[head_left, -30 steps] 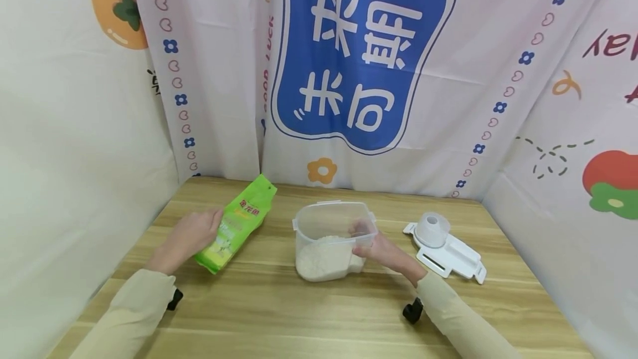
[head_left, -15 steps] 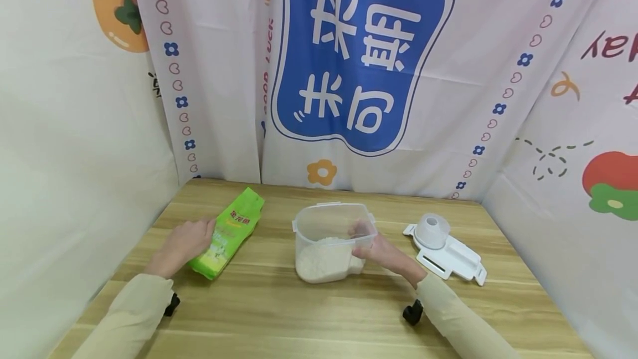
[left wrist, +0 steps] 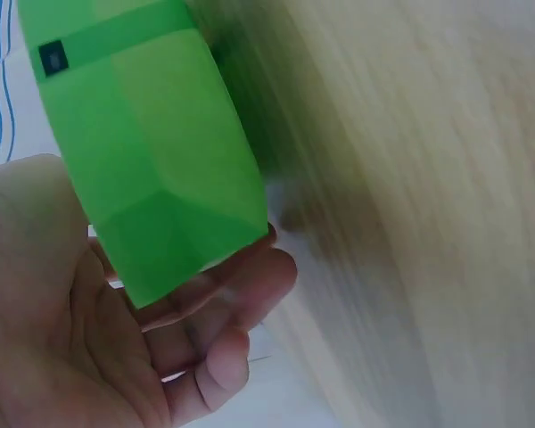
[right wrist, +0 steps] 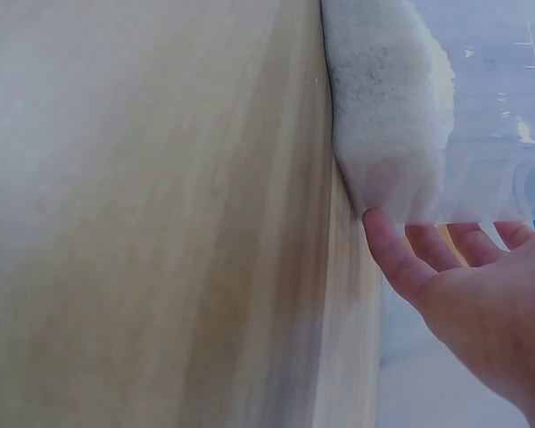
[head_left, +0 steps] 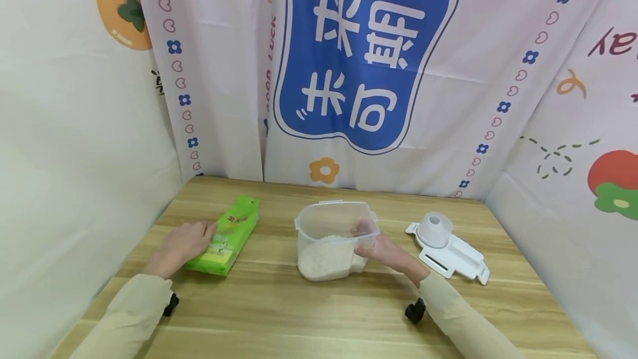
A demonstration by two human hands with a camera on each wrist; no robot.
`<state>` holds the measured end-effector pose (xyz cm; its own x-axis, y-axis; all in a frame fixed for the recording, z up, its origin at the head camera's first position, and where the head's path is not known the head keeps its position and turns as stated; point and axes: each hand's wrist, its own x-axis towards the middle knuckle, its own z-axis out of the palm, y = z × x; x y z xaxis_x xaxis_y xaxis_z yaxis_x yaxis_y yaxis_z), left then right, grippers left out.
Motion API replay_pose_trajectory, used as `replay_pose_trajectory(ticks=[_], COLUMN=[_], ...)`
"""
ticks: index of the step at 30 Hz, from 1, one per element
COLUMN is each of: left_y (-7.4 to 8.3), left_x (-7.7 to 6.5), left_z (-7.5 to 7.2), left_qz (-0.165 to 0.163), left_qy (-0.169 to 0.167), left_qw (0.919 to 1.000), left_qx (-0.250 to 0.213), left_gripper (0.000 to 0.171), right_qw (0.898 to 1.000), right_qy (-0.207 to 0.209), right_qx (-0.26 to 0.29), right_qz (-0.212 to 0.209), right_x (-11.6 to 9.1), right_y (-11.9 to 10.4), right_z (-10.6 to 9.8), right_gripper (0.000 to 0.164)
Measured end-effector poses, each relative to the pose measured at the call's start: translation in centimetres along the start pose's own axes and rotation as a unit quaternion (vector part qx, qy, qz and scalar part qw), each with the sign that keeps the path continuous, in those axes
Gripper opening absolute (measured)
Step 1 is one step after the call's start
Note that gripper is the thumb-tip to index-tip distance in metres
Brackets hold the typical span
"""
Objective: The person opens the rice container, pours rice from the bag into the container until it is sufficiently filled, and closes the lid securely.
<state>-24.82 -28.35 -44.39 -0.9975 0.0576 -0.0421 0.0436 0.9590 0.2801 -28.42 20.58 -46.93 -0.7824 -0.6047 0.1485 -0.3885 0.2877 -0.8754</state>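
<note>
A green bag [head_left: 224,245] with red lettering lies on its side at the table's left, its top end pointing away from me. My left hand [head_left: 186,245] holds it from the left; in the left wrist view the fingers [left wrist: 263,281] curl past the end of the bag [left wrist: 152,160]. A clear lidless container [head_left: 311,242] stands mid-table, part filled with white grains [head_left: 326,259] that look like rice. At its right end my right hand [head_left: 381,248] grips the wall, thumb on the near side. Fingertips [right wrist: 379,227] meet the plastic in the right wrist view.
To the container's right lies a white lid [head_left: 458,256] with a clear cup [head_left: 433,231] standing on it. Printed cloth [head_left: 224,71] closes off the back and both sides of the wooden table [head_left: 279,320].
The bag's top end has dropped and come nearer, so the bag now lies lower on the table. My left hand has shifted slightly left and down. The right hand and container stay put.
</note>
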Motion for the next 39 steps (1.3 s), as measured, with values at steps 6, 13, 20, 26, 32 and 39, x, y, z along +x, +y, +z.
replay_pose_trajectory(ticks=[6, 13, 20, 26, 32, 39], left_y=[0.7, 2.3, 5.0, 7.8, 10.5, 12.6], left_x=[-0.2, -0.3, -0.9, -1.2, -1.7, -1.8], left_z=[-0.6, -1.0, -1.2, -1.1, -0.6, 0.3], left_qz=[-0.004, 0.005, 0.034, 0.106, 0.151, 0.167], left_qy=[0.005, 0.021, 0.077, 0.119, 0.129, 0.116], left_qw=[0.9999, 0.9988, 0.9927, 0.9825, 0.9785, 0.9792], left_qx=[0.012, 0.043, 0.087, 0.096, 0.056, 0.005], left_gripper=[0.064, 0.055, 0.05, 0.048, 0.054, 0.066], right_qw=[1.0, 1.0, 0.999, 0.997, 0.994, 0.992], right_qy=[-0.003, -0.017, -0.024, -0.034, -0.048, -0.053], right_qx=[0.0, -0.022, -0.04, -0.06, -0.07, -0.086], right_qz=[0.001, 0.015, 0.022, 0.034, 0.073, 0.079], right_x=[0.0, -0.1, -0.3, -0.5, -0.7, -1.0], right_y=[0.1, 0.1, -0.4, -1.2, -1.9, -2.2], right_z=[-0.1, -0.4, -0.5, -0.9, -1.5, -1.9], right_gripper=[0.068, 0.074, 0.075, 0.076, 0.083, 0.084])
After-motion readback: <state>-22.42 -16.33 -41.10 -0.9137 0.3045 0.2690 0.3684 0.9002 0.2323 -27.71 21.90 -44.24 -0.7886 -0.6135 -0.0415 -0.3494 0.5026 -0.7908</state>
